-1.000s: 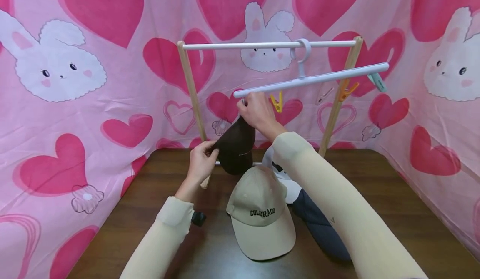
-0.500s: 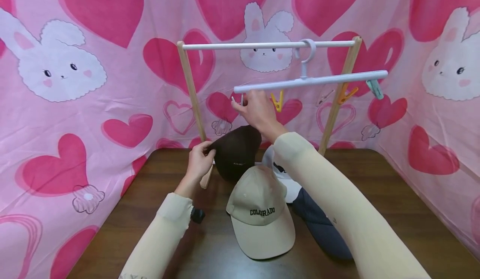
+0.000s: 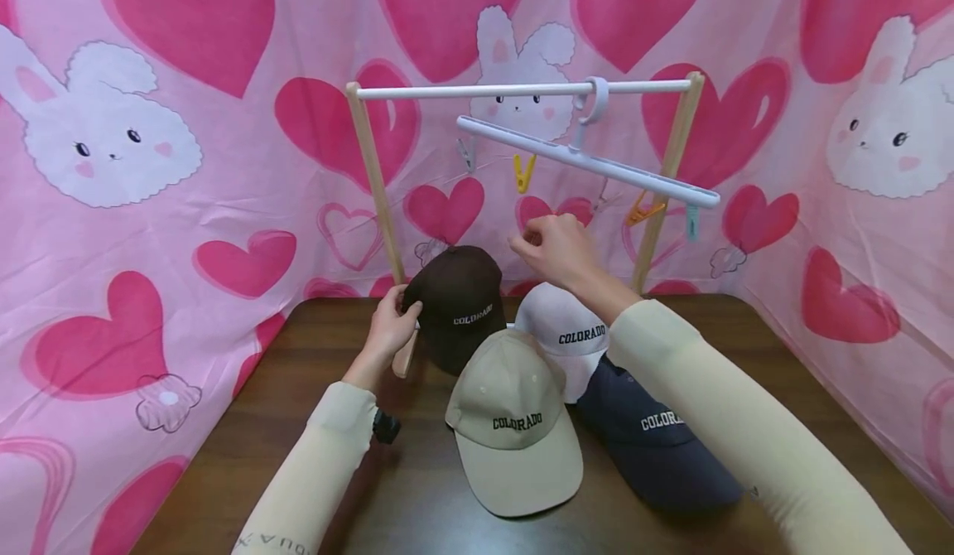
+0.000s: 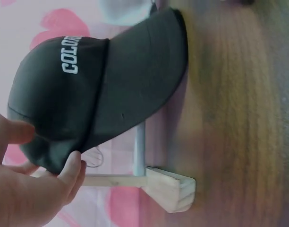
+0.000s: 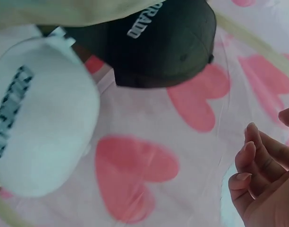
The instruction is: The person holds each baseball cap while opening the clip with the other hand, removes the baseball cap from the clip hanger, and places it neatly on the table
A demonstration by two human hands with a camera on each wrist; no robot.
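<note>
My left hand pinches the side edge of a dark brown baseball cap, thumb on one side and fingers on the other. In the left wrist view the cap's brim points toward the tabletop, close over it, and part of its white lettering shows. My right hand hovers below a white hanger, apart from it. Its fingers are loosely bent with nothing between them, as the right wrist view shows. A grey clip dangles from the hanger's raised left end, holding nothing.
A beige cap, a white cap and a navy cap crowd the table's middle, the navy one partly under my right sleeve. A wood-posted rack carries the tilted hanger. Yellow, orange and teal clips hang from it.
The dark cap has come down from the hanger's left end and turned its lettering forward. My right hand has left the grey clip, moving down and right. The hanger has swung to tilt right-end-down.
</note>
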